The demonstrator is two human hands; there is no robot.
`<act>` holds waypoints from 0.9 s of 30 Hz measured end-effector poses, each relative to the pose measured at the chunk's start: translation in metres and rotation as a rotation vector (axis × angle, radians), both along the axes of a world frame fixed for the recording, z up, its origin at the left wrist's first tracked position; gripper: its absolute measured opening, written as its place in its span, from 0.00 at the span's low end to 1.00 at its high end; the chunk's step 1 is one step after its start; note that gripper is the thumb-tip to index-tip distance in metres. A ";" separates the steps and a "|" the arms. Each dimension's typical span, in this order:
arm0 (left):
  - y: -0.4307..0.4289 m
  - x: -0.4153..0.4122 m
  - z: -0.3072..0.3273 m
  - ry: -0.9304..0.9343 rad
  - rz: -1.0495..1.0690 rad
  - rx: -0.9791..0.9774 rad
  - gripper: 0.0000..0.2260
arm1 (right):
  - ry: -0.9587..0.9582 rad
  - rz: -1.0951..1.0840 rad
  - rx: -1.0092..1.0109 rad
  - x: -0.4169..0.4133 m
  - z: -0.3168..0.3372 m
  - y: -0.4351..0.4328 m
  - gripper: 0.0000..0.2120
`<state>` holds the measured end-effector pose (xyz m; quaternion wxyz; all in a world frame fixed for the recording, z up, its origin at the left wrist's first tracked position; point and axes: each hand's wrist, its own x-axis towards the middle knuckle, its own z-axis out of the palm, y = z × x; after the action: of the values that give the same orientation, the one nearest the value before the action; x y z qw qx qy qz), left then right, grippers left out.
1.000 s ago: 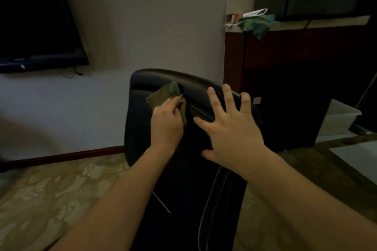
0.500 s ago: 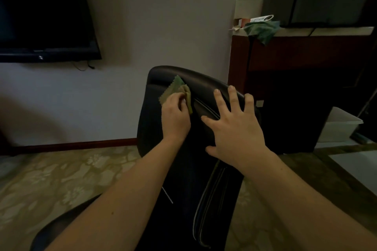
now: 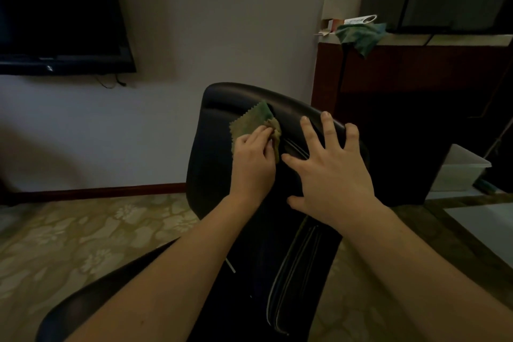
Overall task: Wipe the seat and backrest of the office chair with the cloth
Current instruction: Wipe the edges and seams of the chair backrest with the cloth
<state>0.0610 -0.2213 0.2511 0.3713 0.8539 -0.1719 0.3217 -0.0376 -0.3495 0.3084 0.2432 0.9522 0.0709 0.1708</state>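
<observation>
Black chair backrest (image 3: 211, 153), wall television (image 3: 55, 8) behind, teal rag (image 3: 361, 35) on counter (image 3: 458, 40)

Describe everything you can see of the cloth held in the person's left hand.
The cloth is small, thin and olive-green, with zigzag-cut edges; it looks like soft woven fabric. Its upper left part lies flat, one corner pointing up, while its right side is bunched into folds. It is pressed against the upper part of the dark, glossy backrest, just below the top roll. The left hand grips it, fingers curled over its lower part, which is hidden.
</observation>
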 end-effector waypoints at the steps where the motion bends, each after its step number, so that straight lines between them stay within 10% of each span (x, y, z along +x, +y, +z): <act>1: 0.004 -0.001 0.000 -0.005 -0.014 0.030 0.17 | -0.002 -0.003 0.001 -0.001 0.000 0.001 0.38; 27: 0.000 -0.037 0.026 0.053 -0.018 0.129 0.15 | -0.093 -0.086 0.300 -0.059 -0.021 0.006 0.27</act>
<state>0.0243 -0.2211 0.2771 0.3226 0.8827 -0.1900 0.2841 -0.0971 -0.3439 0.2871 0.1082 0.9711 -0.0073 0.2127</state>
